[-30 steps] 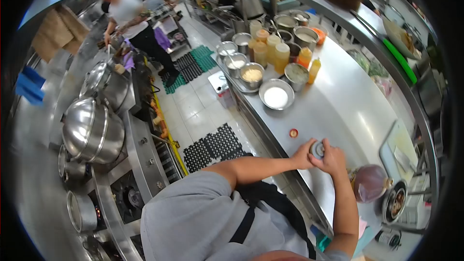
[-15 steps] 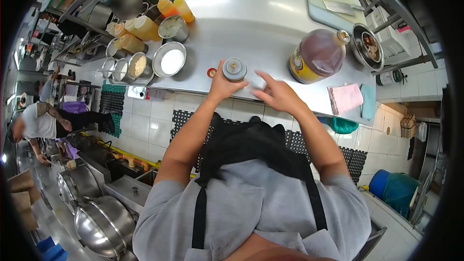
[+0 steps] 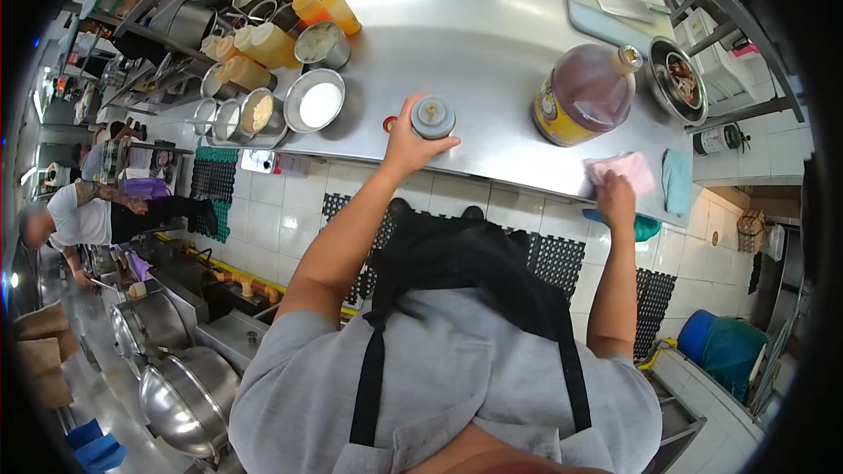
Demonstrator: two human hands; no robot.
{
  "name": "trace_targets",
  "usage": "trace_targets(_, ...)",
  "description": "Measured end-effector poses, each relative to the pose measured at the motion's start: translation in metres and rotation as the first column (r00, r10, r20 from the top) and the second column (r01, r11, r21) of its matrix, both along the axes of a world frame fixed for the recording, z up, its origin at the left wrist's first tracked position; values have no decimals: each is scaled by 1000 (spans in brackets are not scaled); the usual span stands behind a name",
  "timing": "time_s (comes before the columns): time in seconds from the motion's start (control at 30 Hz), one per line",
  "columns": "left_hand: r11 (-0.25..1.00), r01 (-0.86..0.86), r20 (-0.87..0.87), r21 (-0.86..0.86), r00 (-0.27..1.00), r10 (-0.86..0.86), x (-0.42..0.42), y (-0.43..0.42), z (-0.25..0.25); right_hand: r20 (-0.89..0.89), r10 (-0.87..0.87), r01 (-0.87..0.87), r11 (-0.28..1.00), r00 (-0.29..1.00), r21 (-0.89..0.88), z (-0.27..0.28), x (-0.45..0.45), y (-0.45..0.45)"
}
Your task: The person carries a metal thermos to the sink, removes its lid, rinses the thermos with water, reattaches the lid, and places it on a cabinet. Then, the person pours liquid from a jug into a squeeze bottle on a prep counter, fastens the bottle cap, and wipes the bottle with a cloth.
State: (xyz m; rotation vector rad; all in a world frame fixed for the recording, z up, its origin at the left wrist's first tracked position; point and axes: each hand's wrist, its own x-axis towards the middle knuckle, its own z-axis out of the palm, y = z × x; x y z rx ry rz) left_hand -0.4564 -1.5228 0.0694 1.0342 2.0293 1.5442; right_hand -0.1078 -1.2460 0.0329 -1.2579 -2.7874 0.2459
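Note:
My left hand (image 3: pixel 411 140) is wrapped round a squeeze bottle (image 3: pixel 433 117) with a nozzle cap, upright near the front edge of the steel counter (image 3: pixel 457 44). A small red cap (image 3: pixel 389 124) lies just left of that hand. At the right, my right hand (image 3: pixel 616 197) has its fingers closed on a pink cloth (image 3: pixel 628 171) at the counter's edge. A teal cloth (image 3: pixel 677 182) lies beside it. Behind the pink cloth stands a large jug (image 3: pixel 587 95) of reddish-brown liquid.
Bowls, including one of white stuff (image 3: pixel 316 102), and squeeze bottles (image 3: pixel 273 44) crowd the left. A knife (image 3: pixel 628 8) rests on a cutting board (image 3: pixel 584 22) at the back right, near a metal bowl (image 3: pixel 695 110). Another person (image 3: pixel 83 215) stands far left.
My view has turned. My right hand has left the bottle, moved right and closed on the pink cloth. My left hand still holds the bottle.

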Motion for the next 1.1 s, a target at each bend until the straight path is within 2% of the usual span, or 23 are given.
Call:
trace_targets(0.03, 998, -49, -38, 42, 998, 51, 4, 3, 0, -100, 66, -83, 980, 993, -179, 4, -11, -4)
trace_targets(0.1, 992, -105, -65, 77, 992, 110, 20, 1, 1, -311, -29, -139, 852, 950, -504, 22, -34, -28)
trace_targets(0.17, 958, -281, -161, 66, 944, 288, 33, 5, 8, -488, -83, -281, 729, 869, -624, 38, -61, -50)
trace_targets(0.3, 910, -406, -95, 88, 906, 413, 46, 8, -6, -663, -128, -490, 574, 737, -656, 69, -117, -82)
trace_targets(0.37, 877, -468, -194, 105, 855, 480, 48, 8, -5, -839, -48, -627, 642, 542, -442, 80, -147, -97)
trace_targets(0.43, 869, -484, -189, 102, 848, 495, 49, 9, 1, -789, 340, -662, 742, 512, -110, 104, -171, -112)
trace_targets(0.5, 861, -499, -181, 95, 842, 508, 49, 9, -3, -726, 540, -721, 688, 426, 89, 104, -197, -135)
trace_targets(0.57, 876, -459, 105, 148, 888, 448, 45, 9, -13, -635, 633, -711, 679, 442, 182, 108, -215, -161)
trace_targets(0.6, 874, -462, 104, 150, 887, 450, 41, 10, -12, -532, 713, -703, 655, 456, 276, 109, -221, -167)
trace_targets(0.63, 842, -485, 448, 236, 823, 348, 39, 11, -12, -534, 715, -706, 652, 452, 276, 106, -224, -167)
trace_targets(0.67, 790, -533, 725, 304, 667, 171, 37, 12, -10, -552, 723, -685, 648, 415, 333, 103, -227, -162)
trace_targets(0.7, 784, -541, 726, 305, 665, 177, 37, 12, -9, -566, 733, -662, 641, 377, 388, 100, -229, -156)
trace_targets(0.73, 850, -483, 314, 211, 857, 409, 39, 11, -9, -564, 736, -671, 635, 374, 384, 98, -228, -148)
trace_targets(0.77, 879, -470, -188, 81, 859, 476, 42, 9, -9, -549, 712, -690, 658, 438, 303, 99, -225, -137)
trace_targets(0.83, 879, -475, -111, 43, 872, 477, 42, 9, 4, -476, 652, -656, 731, 590, 189, 96, -226, -106)
trace_targets(0.87, 924, -376, -114, 63, 917, 381, 38, 4, 4, -423, 603, -604, 783, 677, 150, 93, -224, -94)
trace_targets(0.9, 959, -270, -123, 86, 952, 279, 29, -1, 4, -422, 601, -602, 785, 679, 150, 91, -220, -88)
trace_targets(0.93, 986, -156, -175, 65, 971, 165, 17, -3, 3, -596, 456, -562, 827, 662, 9, 91, -220, -81)
trace_targets(0.97, 984, -162, -172, 70, 970, 172, 10, -5, 7, -727, 277, -536, 831, 629, -147, 89, -220, -76)
trace_targets(1.0, 997, -70, -77, 40, 994, 73, 7, -10, 9, -815, 162, -543, 813, 557, -209, 84, -222, -77)
trace_targets(1.03, 999, 24, 17, 24, 1000, -24, 5, -11, 12, -812, 167, -548, 810, 559, -211, 81, -220, -77)
trace_targets(1.07, 996, -54, -96, 66, 994, 60, 10, -13, 12, -799, 280, -562, 823, 533, -87, 85, -218, -79)
trace_targets(1.1, 996, -55, -97, 67, 993, 62, 16, -12, 11, -771, 387, -569, 821, 506, 39, 93, -215, -84)
